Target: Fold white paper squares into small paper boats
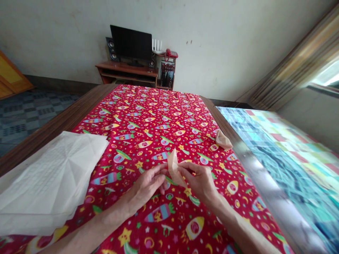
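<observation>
A small folded paper boat [173, 166] in pale beige paper is held upright above the cloth, near the middle of the view. The thumb and fingers of my right hand [200, 178] pinch its right side. At its left edge is my left hand [150, 181], with fingers loosely bent and apart; the index fingertip reaches the paper, but no grip on it shows. Another folded paper piece [224, 140] of the same colour lies farther off, near the table's right edge. To my left lies a stack of creased pale paper sheets [53, 173].
A red cloth with rocket prints [159, 127] covers the table, leaving brown wooden edges [66, 118] bare. A bed with a patchwork cover [280, 158] stands along the right. Beyond the table, a desk [127, 68] bears a monitor [131, 44], speakers and a red telephone [171, 53].
</observation>
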A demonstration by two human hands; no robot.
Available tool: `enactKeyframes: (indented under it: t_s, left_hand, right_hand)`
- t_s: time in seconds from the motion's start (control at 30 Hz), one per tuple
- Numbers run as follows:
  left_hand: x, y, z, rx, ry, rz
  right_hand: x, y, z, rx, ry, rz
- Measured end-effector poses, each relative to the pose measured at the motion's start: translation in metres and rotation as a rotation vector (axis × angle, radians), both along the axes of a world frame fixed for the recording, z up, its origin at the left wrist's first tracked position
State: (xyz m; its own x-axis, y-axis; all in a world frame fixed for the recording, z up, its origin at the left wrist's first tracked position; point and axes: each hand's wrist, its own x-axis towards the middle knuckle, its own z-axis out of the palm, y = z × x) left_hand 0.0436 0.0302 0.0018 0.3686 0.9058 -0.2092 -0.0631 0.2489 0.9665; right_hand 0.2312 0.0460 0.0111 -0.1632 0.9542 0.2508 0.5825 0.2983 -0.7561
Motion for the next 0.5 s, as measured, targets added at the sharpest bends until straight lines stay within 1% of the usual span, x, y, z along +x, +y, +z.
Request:
enactKeyframes:
  t_s: [0.07,0.13,0.2,0.23,0.27,0.33,0.37,0.4,0.43,0.47,0.5]
  left_hand:
    - [-0.001,0.002,-0.006,-0.004,-0.014,0.049]
    - [-0.002,0.003,-0.010,-0.007,-0.002,0.077]
    - [-0.004,0.004,-0.013,-0.002,0.019,0.066]
    - [-0.005,0.004,-0.013,0.002,0.025,0.055]
    - [-0.006,0.004,-0.014,0.005,0.025,0.048]
    - [-0.006,0.004,-0.014,0.008,0.017,0.046]
    - [-0.006,0.004,-0.015,0.007,0.012,0.046]
    - [-0.006,0.004,-0.015,0.007,0.009,0.045]
    - [-0.006,0.004,-0.015,0.008,0.010,0.041]
    - [-0.006,0.004,-0.014,0.011,0.015,0.038]
    - [-0.005,0.004,-0.014,0.015,0.024,0.033]
  right_hand:
    - [0.008,0.007,0.002,-0.024,0.038,-0.051]
    - [0.027,0.018,0.010,0.024,0.049,-0.107]
    - [0.057,0.035,0.024,0.142,0.042,-0.218]
    - [0.075,0.045,0.032,0.201,-0.003,-0.291]
    - [0.094,0.055,0.040,0.236,-0.061,-0.369]
    - [0.133,0.075,0.054,0.281,-0.229,-0.478]
    - [0.151,0.084,0.060,0.286,-0.341,-0.496]
    - [0.166,0.092,0.064,0.256,-0.451,-0.465]
    - [0.179,0.099,0.067,0.262,-0.508,-0.476]
    - [0.188,0.105,0.068,0.209,-0.578,-0.389]
    - [0.195,0.109,0.068,0.203,-0.627,-0.385]
